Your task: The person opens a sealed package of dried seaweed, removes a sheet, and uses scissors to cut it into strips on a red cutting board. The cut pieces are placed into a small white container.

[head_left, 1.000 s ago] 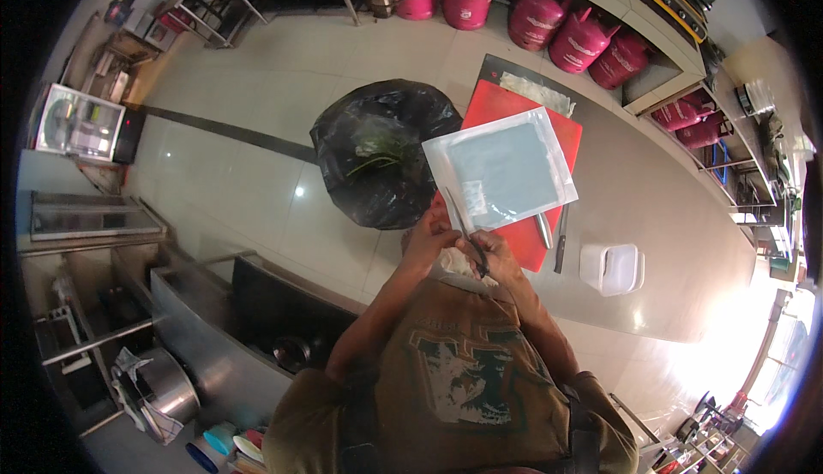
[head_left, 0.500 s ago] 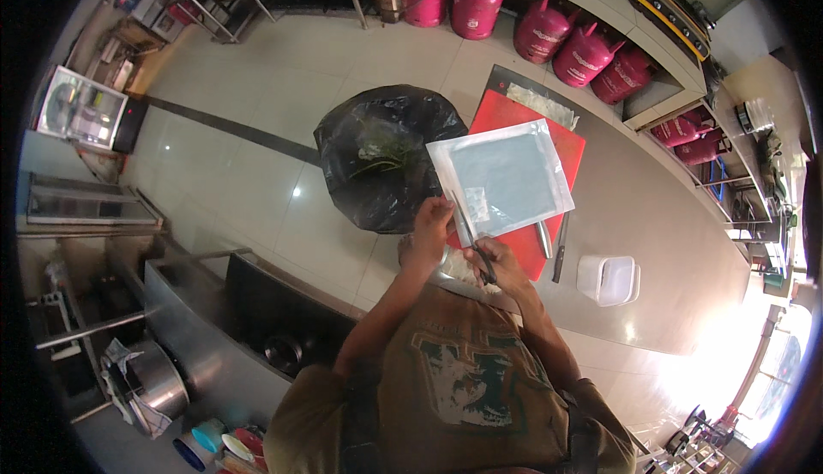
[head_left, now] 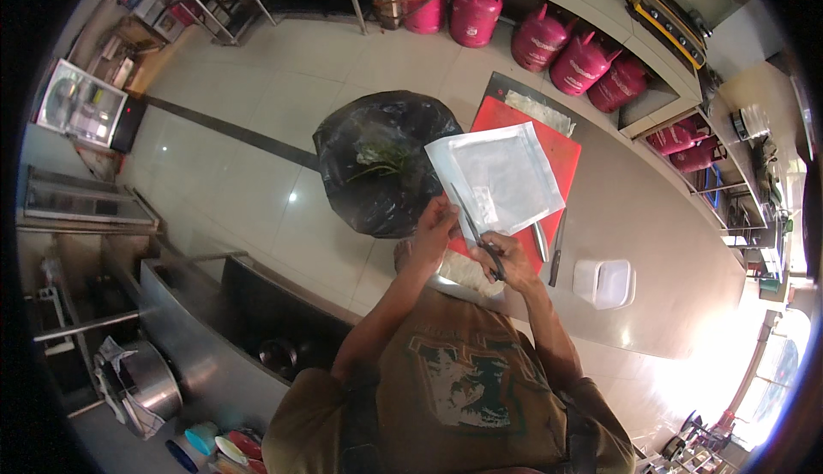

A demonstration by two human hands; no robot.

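A steel table [head_left: 660, 217] stood beside a black garbage bag [head_left: 347, 191]. A red cutting board [head_left: 562, 155] lay along the table's left edge, and a flat, pale pouch [head_left: 506, 165] covered the board's middle, overhanging its left edge. A white plastic tub [head_left: 605, 284] sat near the table's near edge. The left hand's [head_left: 436, 225] fingertips met narrowly at the pouch's left edge, their grip unclear; the right hand [head_left: 513, 263] held scissors [head_left: 475, 231], blades along that edge.
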